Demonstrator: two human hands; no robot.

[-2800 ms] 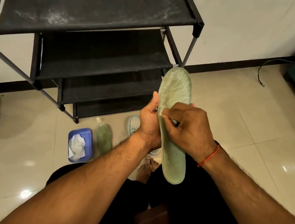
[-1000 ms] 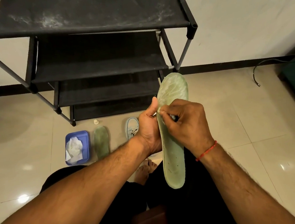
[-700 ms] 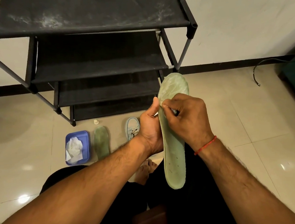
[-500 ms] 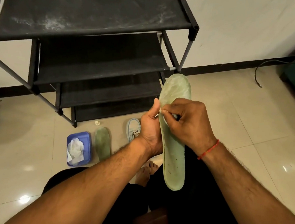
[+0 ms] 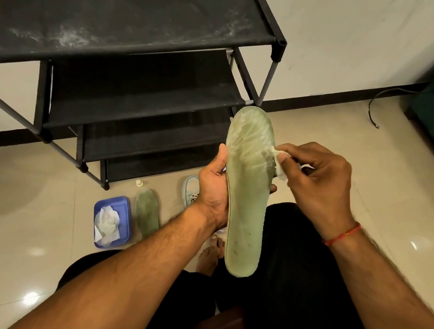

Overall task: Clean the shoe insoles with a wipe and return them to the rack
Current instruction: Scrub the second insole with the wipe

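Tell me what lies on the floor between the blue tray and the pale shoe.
A second green insole lies flat on the tiles between the blue tray and the pale shoe, touching neither; the head view shows it.

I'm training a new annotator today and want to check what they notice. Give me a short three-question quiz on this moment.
1. What does the right hand pinch at the edge of the insole?
2. Where does the second insole lie? A in a bucket; B on the floor beside the blue tray; C under the right hand.
3. True or false: the left hand grips the same insole that the right hand works on.

Key: 1 a wipe; 2 B; 3 true.
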